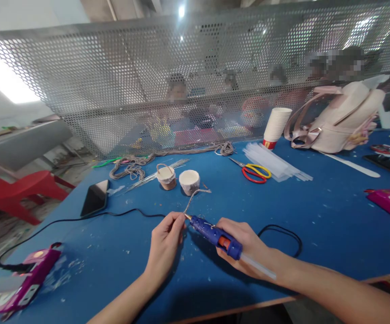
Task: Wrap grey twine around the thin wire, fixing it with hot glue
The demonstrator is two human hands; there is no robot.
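My left hand pinches the near end of a short piece of twine that curls up toward a small white cup. My right hand grips a blue glue gun with a clear glue stick out of its back. The gun's nozzle points left and touches the twine right at my left fingertips. Beside the white cup stands a small twine-wrapped basket with a handle. Both hands hover just above the blue table.
A black cord runs across the table to the left. A phone, loose twine, scissors, clear glue sticks, stacked paper cups and a beige backpack lie further back. Purple devices sit at both sides. People sit behind the perforated metal screen.
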